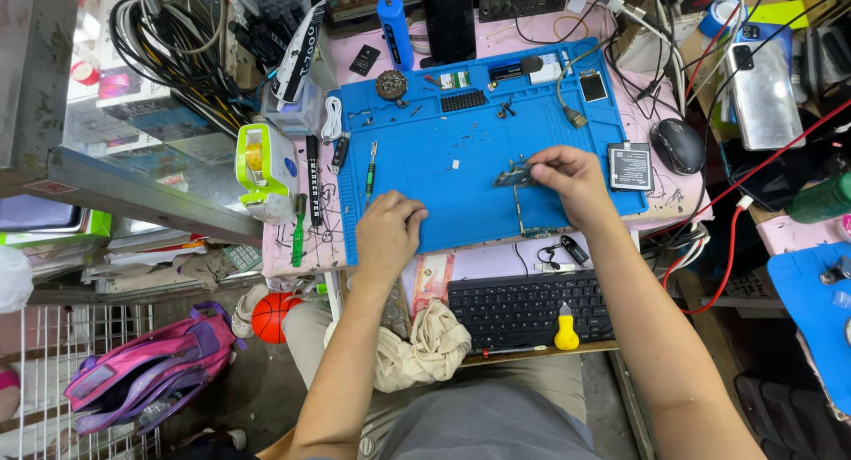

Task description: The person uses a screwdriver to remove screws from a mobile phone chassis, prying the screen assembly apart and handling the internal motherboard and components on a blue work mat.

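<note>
A small dark phone screen (593,86) lies at the blue mat's upper right corner. A dark square labelled component (630,166) rests just off its right edge. Coloured flat boxes (142,123) are stacked at far left.

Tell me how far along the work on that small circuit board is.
Done: the bare circuit board lies out of any casing on the blue mat, loose screws and small parts scattered above it. In hand: the right hand pinches the board's upper edge; the left hand rests fisted on the mat's near edge. Left: the board is not back in any housing, and the screwdriver lies unused.
</note>
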